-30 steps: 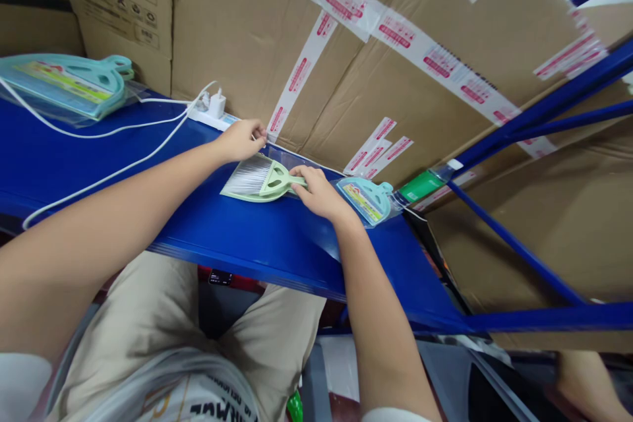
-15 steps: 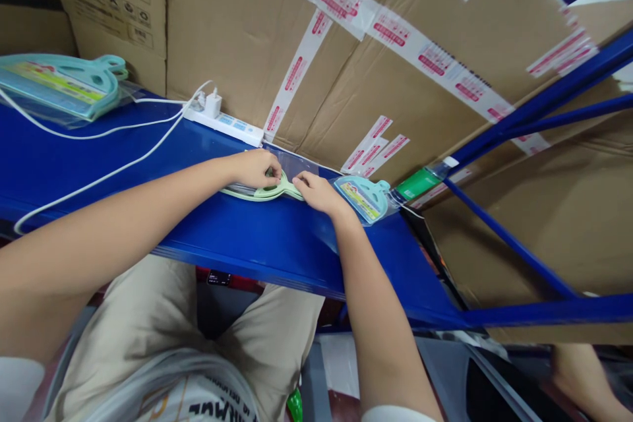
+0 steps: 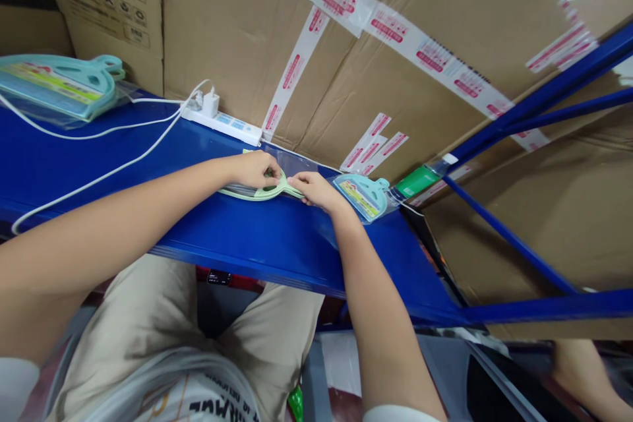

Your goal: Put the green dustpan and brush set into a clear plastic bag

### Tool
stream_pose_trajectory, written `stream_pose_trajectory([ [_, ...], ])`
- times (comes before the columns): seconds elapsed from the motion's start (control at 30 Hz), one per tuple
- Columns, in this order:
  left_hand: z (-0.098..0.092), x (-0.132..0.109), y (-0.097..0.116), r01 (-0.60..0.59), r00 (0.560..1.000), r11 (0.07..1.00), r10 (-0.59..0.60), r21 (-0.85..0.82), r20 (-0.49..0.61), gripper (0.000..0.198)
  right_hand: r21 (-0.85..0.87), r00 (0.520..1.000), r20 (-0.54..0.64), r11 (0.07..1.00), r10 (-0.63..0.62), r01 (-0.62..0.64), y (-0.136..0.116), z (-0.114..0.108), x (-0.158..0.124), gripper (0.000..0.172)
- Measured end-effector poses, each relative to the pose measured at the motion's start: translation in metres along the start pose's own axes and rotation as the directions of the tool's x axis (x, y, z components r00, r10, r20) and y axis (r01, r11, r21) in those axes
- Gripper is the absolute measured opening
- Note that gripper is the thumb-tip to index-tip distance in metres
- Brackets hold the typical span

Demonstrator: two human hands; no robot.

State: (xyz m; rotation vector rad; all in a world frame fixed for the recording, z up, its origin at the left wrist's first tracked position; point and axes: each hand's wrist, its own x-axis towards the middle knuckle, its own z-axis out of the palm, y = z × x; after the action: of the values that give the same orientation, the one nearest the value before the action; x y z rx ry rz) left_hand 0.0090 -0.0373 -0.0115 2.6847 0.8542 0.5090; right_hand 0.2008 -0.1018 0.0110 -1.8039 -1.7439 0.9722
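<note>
Green plastic brush set (image 3: 267,190) lies pinched under our left hand (image 3: 254,169) and right hand (image 3: 316,188), fingers closed on it, so we judge it mid-bagging, the clear bag (image 3: 297,161) just beyond our fingertips.

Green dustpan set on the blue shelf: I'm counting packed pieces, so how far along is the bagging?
Done: one bagged teal set lies right of the hands, more bagged sets at far left. In hand: left hand and right hand press on the green dustpan set beside a clear bag. Left: I cannot tell whether it is inside the bag.
</note>
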Motion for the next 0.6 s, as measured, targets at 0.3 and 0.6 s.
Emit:
stream_pose_trajectory([
  [0.3, 0.002, 0.001, -0.004, -0.044, 0.999, 0.996, 0.044, -0.072, -0.001, 0.026, 0.055, 1.0, 0.013, 0.998, -0.023, 0.022, 0.001, -0.004, 0.001, 0.017],
  [0.6, 0.001, -0.001, 0.0, -0.069, 0.998, 0.993, 0.068, -0.095, -0.012, 0.02, 0.0, 0.989, 0.121, 0.996, -0.09, 0.091, 0.008, -0.011, 0.004, 0.035],
])
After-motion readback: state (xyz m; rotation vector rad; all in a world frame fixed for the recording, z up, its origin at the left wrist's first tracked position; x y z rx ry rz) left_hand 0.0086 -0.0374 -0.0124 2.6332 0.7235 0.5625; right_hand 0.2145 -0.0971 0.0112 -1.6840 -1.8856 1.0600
